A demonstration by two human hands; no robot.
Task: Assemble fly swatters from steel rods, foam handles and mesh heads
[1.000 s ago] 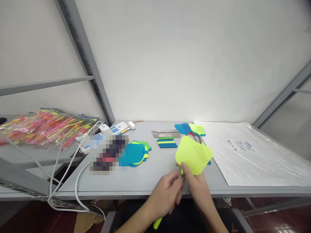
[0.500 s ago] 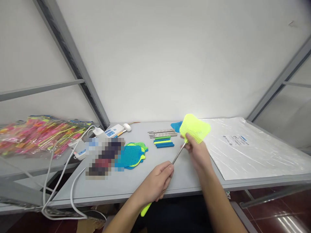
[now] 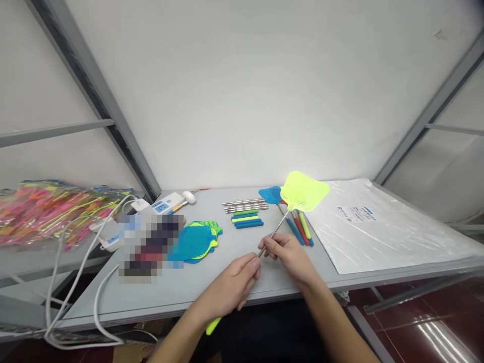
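Both of my hands are on a yellow fly swatter with a metal rod, tilted up and to the right over the table. My left hand is closed round its lower part, and the yellow grip end pokes out below. Higher on the rod, the fingers of my right hand pinch the metal. Behind them lie metal rods and several coloured handle grips. A stack of blue and yellow swatter heads rests to the left. Swatters with blue, red and yellow handles lie beyond my right hand.
A white plastic-wrapped sheet or package covers the table's right side. Power strips and white cables are at the left, near a pixelated patch. Bagged colourful items fill the left shelf. A wall stands behind.
My right hand has slid down from the yellow head to the metal rod, uncovering the swatters behind. My left hand keeps its hold. The view has shifted slightly.
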